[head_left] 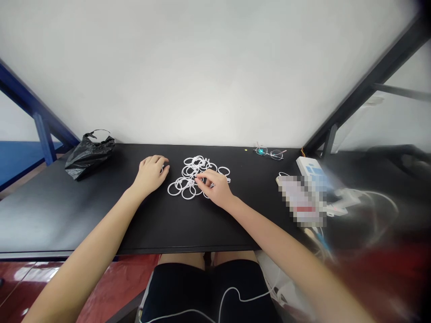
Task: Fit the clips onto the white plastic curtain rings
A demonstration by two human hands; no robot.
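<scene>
A loose pile of white plastic rings point(188, 192), which look like curtain rings with small eyelets, lies in the middle of the black table. Over the pile's right side, my right hand point(216, 185) has its thumb and forefinger pinched together at one of the rings; the fingers partly hide it. My left hand point(151, 176) rests on the table just left of the pile, fingers curled. A small piece of white shows between its thumb and fingers, seemingly another ring mostly covered by the hand.
A crumpled black plastic bag point(90, 154) stands at the back left. Eyeglasses point(269, 153) lie at the back right. Nearer on the right are a blurred-out phone point(299, 199), a white and blue box point(311, 169) and white cables point(377, 197). Slanted metal braces flank the black table point(148, 231).
</scene>
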